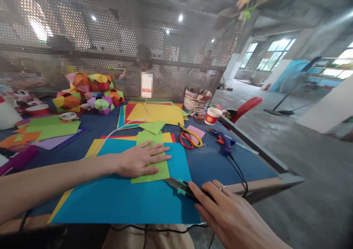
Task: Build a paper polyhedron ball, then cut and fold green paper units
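My left hand (142,159) lies flat, fingers stretched out, on a strip of light green paper (153,176). Under that strip is a large blue sheet (104,201), with yellow and red sheets peeking out from beneath it. Wrapped round a black and green utility knife (182,188), my right hand (220,201) is at the sheet's right front corner. The knife's blade points left, its tip by the lower right corner of the green strip; whether it touches the paper I cannot tell. A smaller green piece (152,127) rests at the strip's far end.
Red-and-yellow-handled scissors (190,138) and a blue glue gun (224,142) with a black cord lie to the right. Behind are a paper cup (212,116), a woven basket (197,99) and yellow paper (157,113) crossed by a white cable. Folded paper balls (88,92) stand back left.
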The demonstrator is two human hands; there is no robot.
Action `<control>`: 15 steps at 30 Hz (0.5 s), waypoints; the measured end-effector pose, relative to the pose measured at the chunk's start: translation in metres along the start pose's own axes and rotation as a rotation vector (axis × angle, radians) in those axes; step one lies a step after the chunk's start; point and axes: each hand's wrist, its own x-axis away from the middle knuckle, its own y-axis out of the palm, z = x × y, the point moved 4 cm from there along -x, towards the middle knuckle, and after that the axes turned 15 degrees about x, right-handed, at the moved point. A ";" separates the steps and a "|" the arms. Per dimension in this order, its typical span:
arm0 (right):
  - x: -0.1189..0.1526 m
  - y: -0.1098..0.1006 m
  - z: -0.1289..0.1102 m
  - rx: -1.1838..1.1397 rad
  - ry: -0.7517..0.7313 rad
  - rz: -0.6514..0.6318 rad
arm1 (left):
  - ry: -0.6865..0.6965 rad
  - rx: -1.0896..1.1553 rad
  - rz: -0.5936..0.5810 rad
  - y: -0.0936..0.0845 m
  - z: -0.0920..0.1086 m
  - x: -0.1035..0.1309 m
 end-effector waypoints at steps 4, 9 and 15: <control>-0.002 -0.002 -0.004 -0.008 0.014 0.008 | -0.010 -0.013 -0.021 0.001 0.000 0.000; -0.004 -0.002 -0.009 -0.011 0.022 0.000 | -0.021 0.004 -0.037 0.000 0.000 -0.001; -0.008 -0.005 -0.013 0.027 -0.001 0.023 | 0.005 0.047 0.001 0.000 0.000 0.000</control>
